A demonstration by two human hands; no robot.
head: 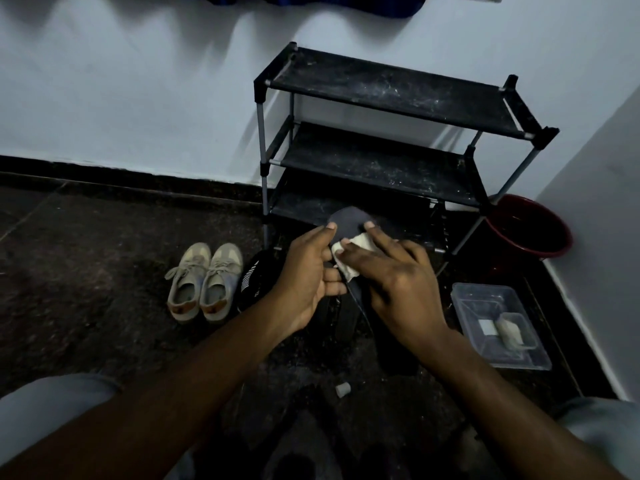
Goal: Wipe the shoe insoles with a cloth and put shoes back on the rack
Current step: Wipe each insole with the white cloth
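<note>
Gripping the insole (348,220) in my left hand (304,282) to steady it while the right hand (398,282) presses the cloth (360,242) down, fingers flat.

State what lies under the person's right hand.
A white cloth lies under the right hand, pressed on a dark insole that the left hand holds. The hand covers most of the cloth and the insole's middle.
</note>
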